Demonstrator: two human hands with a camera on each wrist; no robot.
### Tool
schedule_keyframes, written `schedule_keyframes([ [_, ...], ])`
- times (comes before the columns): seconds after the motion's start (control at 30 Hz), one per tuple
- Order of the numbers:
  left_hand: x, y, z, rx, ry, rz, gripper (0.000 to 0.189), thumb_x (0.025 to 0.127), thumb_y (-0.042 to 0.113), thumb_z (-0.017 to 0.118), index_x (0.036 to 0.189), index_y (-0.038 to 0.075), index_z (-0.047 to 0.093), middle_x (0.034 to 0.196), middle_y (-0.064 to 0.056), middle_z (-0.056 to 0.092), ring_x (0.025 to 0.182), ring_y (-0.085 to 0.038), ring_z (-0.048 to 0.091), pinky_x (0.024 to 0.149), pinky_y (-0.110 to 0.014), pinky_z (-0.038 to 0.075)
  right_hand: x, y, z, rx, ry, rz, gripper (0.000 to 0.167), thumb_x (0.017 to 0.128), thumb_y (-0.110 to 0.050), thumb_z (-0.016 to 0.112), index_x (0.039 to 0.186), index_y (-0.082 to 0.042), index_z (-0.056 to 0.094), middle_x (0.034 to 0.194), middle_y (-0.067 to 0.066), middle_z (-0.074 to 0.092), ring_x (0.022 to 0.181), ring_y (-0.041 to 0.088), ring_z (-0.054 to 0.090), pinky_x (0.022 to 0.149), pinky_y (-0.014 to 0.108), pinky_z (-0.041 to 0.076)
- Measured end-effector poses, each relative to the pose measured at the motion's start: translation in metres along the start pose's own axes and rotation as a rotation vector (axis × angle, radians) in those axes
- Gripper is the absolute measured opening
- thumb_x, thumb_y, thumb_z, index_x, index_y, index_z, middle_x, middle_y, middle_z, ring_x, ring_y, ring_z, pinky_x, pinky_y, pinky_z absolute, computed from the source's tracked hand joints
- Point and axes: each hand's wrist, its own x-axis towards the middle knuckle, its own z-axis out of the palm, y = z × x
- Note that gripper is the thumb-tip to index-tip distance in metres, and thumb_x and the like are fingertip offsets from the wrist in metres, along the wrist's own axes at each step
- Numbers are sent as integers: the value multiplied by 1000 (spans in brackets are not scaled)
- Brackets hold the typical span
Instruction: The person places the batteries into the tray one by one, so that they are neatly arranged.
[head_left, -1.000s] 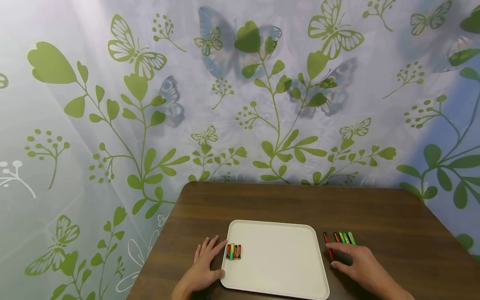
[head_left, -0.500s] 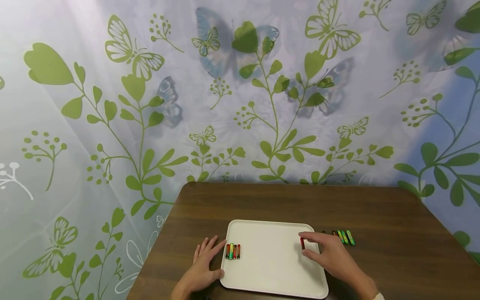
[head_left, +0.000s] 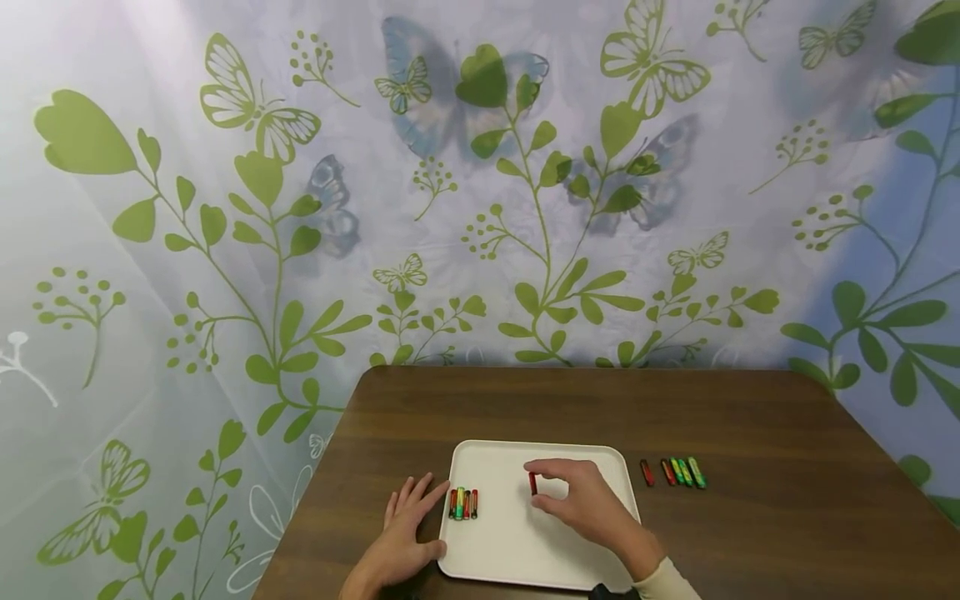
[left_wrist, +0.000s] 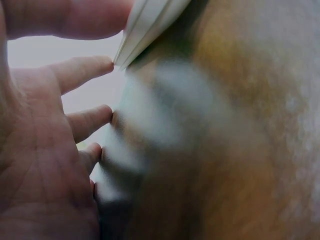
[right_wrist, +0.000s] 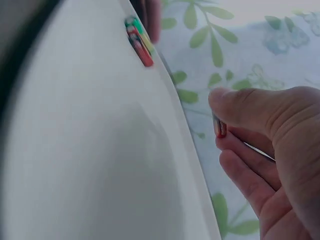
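A red battery (head_left: 533, 483) is pinched upright between the thumb and fingertips of my right hand (head_left: 585, 500), over the middle of the white tray (head_left: 517, 550). In the right wrist view, the red end of this battery (right_wrist: 220, 131) pokes out below the thumb. My left hand (head_left: 401, 537) lies spread at the tray's left side, thumb and index finger touching the rim. Its fingertips meet the tray edge (left_wrist: 150, 25) in the left wrist view. Just inside that rim, a row of red batteries and a green battery (head_left: 460, 504) lies side by side.
On the brown wooden table (head_left: 750, 533), right of the tray, lies a lone red battery (head_left: 647, 473). Beside it is a group with another red battery (head_left: 667, 472) and several green batteries (head_left: 697, 472). A leaf-and-butterfly patterned curtain (head_left: 450, 208) hangs behind the table.
My right hand has lifted a red battery from the table at the right and carried it left over the tray. My left hand has stayed at the tray's left rim.
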Motion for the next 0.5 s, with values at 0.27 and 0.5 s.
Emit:
schedule_keyframes([
  [0.27, 0, 0, 0, 17, 9, -17, 89, 78, 12, 78, 163, 13, 52, 176, -32, 27, 165, -61, 4, 127, -77, -9, 16, -17, 36, 79, -63, -15, 40, 86, -5, 89, 125, -7, 81, 123, 4, 83, 113, 23, 80, 98, 41, 65],
  [0.5, 0, -1, 0, 20, 6, -14, 89, 77, 14, 78, 163, 14, 53, 177, -32, 26, 165, -61, 4, 127, -77, -9, 23, -23, 61, 100, -117, 5, 40, 85, -4, 89, 125, -6, 81, 122, 4, 83, 110, 22, 80, 98, 39, 65],
])
